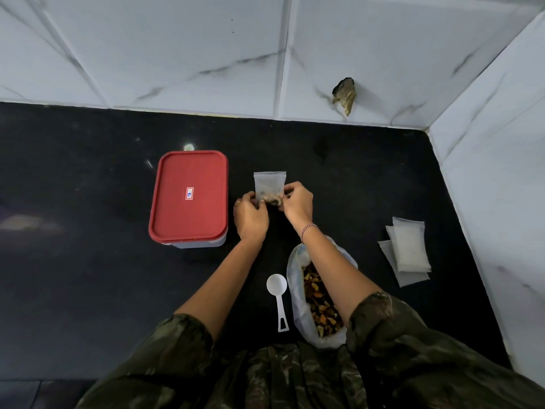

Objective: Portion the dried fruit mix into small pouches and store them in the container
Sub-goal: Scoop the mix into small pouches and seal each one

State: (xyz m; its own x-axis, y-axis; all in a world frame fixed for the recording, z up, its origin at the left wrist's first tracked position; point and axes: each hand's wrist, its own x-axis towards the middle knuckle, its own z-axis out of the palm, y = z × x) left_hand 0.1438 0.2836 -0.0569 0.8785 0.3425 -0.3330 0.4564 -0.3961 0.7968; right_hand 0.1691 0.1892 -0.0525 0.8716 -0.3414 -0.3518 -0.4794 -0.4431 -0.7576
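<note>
A small clear pouch with some dried fruit in its near end lies on the black counter. My left hand pinches its left near edge and my right hand pinches its right near edge. A big plastic bag of dried fruit mix lies open under my right forearm. A white scoop rests just left of the bag. The container, with its red lid on, stands left of my hands.
A stack of flat pouches lies at the right near the tiled side wall. A tiled back wall borders the counter, with a dark hole in it.
</note>
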